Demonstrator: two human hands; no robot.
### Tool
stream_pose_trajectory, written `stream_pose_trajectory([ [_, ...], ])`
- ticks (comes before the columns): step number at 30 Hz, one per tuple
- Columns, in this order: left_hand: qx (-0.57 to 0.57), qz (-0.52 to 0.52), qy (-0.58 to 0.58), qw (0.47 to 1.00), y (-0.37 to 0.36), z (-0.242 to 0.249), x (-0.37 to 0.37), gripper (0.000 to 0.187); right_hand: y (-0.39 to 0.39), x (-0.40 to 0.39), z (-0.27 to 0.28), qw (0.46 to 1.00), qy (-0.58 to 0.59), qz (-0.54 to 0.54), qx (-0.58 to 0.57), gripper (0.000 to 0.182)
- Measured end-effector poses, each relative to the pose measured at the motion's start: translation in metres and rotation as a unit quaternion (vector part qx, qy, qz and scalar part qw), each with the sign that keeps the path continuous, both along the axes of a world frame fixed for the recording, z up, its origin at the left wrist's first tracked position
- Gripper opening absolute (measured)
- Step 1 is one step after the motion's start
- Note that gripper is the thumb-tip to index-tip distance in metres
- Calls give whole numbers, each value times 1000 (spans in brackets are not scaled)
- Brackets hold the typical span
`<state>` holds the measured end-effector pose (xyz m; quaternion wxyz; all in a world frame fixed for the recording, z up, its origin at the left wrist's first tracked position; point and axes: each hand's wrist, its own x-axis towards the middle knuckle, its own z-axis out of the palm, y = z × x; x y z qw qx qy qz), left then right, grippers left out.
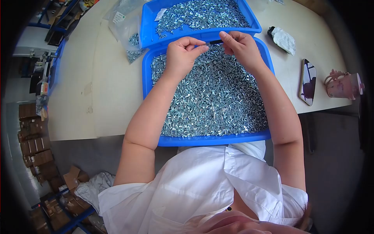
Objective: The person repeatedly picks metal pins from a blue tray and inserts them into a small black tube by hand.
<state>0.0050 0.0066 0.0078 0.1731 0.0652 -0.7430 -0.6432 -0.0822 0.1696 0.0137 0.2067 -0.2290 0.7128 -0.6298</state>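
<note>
Over the far part of a blue tray (pixel 212 140) full of small metal pieces (pixel 214 97), both of my hands are raised close together. My left hand (pixel 182 54) pinches something too small to make out between thumb and forefinger. In my right hand (pixel 243 48) is a thin black rod-shaped tool (pixel 216 41), held between thumb and fingers, its tip pointing toward my left fingertips. A second blue tray (pixel 146 23) with more metal pieces (pixel 202 15) and a small white label (pixel 160 14) stands just behind the first.
Left of the trays lies a clear plastic bag (pixel 126 29) with metal pieces. On the table's right side are a crumpled white-and-black packet (pixel 283 40), a phone (pixel 308 82) and a pink cup (pixel 343 86). Cardboard boxes (pixel 37 142) fill shelves at the far left.
</note>
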Motion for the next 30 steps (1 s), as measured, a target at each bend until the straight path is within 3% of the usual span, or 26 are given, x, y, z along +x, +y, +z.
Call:
stream_pose_trajectory([
  [2, -40, 10, -15, 999, -1, 2, 1, 15, -4, 3, 0, 1000, -15, -7, 2, 25],
  [4, -49, 14, -17, 999, -3, -1, 1, 14, -8, 9, 4, 993, -33, -16, -114, 28],
  [6, -58, 17, -19, 998, -4, -2, 0, 14, -8, 6, -1, 994, -25, -10, -106, 30],
  [8, -105, 28, 55, 993, -3, 0, 0, 13, -5, 2, -4, 995, -17, -4, -99, 31],
  [12, -126, 18, 73, 989, -1, 3, 2, 12, 1, -5, -4, 996, -77, 33, -42, 30],
  [17, -104, 31, 1, 994, -3, 2, 0, 16, 0, -2, -4, 995, -71, 37, -61, 28],
  [19, -134, 20, -60, 989, -10, 5, 1, 24, -2, -10, -14, 992, 4, 4, -126, 25],
  [22, -157, 22, 35, 987, -11, 3, -4, 28, 3, -21, -19, 990, 2, -21, -140, 23],
  [25, 67, -36, 27, 997, -8, 27, 10, 17, 3, -17, -15, 989, 53, -44, -129, 20],
  [27, 163, -142, 117, 969, 10, 69, 34, 6, 4, -23, -22, 989, 75, -41, -119, 21],
  [29, 24, -234, 249, 939, 31, 103, 65, 9, 4, -23, -24, 989, 95, -49, -103, 21],
  [30, 34, -233, 249, 939, 35, 113, 71, 9, 4, -22, -25, 990, 94, -49, -93, 21],
])
